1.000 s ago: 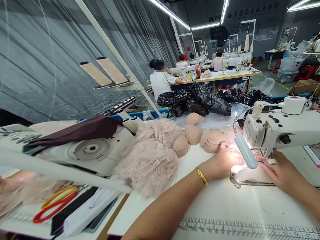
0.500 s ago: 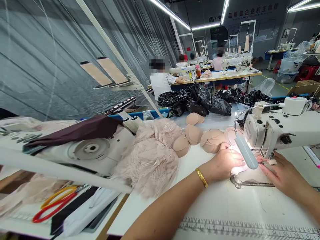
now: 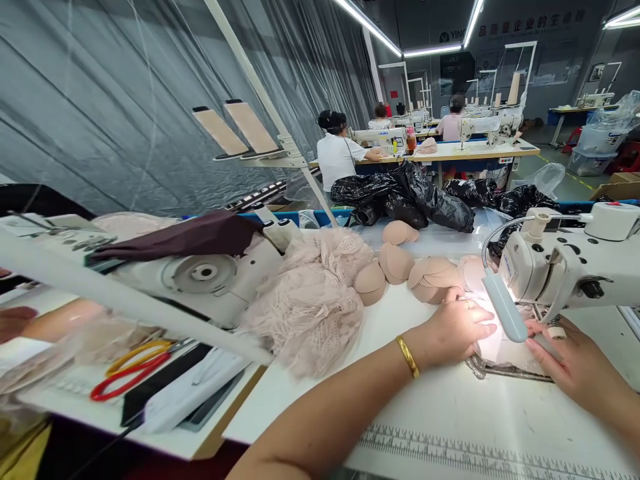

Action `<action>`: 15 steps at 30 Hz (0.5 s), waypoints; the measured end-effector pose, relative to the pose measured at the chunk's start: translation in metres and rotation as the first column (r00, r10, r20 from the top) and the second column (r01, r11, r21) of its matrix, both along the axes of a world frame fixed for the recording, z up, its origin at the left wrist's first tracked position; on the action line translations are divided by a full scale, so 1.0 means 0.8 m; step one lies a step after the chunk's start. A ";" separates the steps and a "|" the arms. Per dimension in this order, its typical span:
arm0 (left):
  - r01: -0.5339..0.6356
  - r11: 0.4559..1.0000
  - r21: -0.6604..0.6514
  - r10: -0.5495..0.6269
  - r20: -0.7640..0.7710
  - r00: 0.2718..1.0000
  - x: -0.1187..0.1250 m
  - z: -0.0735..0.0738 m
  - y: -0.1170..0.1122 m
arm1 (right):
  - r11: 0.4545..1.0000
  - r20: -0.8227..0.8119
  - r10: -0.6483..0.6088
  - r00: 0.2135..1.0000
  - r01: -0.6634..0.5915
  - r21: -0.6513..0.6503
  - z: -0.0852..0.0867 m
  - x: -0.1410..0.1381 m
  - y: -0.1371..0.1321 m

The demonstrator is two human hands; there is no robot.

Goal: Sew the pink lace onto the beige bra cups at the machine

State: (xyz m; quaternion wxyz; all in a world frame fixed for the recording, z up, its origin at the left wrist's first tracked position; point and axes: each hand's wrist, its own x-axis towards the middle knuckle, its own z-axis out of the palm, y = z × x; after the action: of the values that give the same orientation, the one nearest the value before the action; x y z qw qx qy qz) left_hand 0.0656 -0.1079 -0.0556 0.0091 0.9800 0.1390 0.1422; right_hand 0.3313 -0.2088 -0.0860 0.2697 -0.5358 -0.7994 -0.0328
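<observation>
My left hand, with a gold bangle at the wrist, lies on a pale fabric piece under the lamp of the white sewing machine; its fingers are curled over the cloth. On the other side of the needle my right hand presses the same piece with fingers stretched out. The lamp head hides the spot between the two hands. Several beige bra cups sit just beyond my left hand, and a heap of pink lace lies to their left.
A second sewing machine with dark cloth over it stands at left. Red and yellow scissors lie near the front left edge. Black bags sit behind the table. Other people sew at benches further back. A ruler strip runs along the table front.
The view has shifted a little to the right and down. My hands have stayed on the fabric by the needle, with the right hand slightly nearer the machine.
</observation>
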 end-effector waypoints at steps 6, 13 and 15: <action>0.016 0.998 0.065 -0.014 -0.030 0.999 -0.002 0.003 -0.015 | 0.977 0.027 0.151 0.988 -0.145 -0.159 0.005 -0.003 -0.007; 0.050 0.994 0.098 -0.051 0.000 0.999 -0.003 0.005 -0.034 | 0.922 0.012 0.305 0.952 -0.292 -0.254 0.022 -0.016 -0.011; 0.073 0.991 0.111 -0.072 -0.007 0.997 -0.003 0.005 -0.038 | 0.922 0.009 0.299 0.954 -0.286 -0.260 0.022 -0.017 -0.012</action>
State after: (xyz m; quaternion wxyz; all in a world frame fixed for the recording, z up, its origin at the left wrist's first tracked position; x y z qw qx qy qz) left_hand 0.0629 -0.1380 -0.0514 -0.0406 0.9836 0.0952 0.1478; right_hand 0.3176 -0.2183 -0.0682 0.1807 -0.4398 -0.8743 0.0980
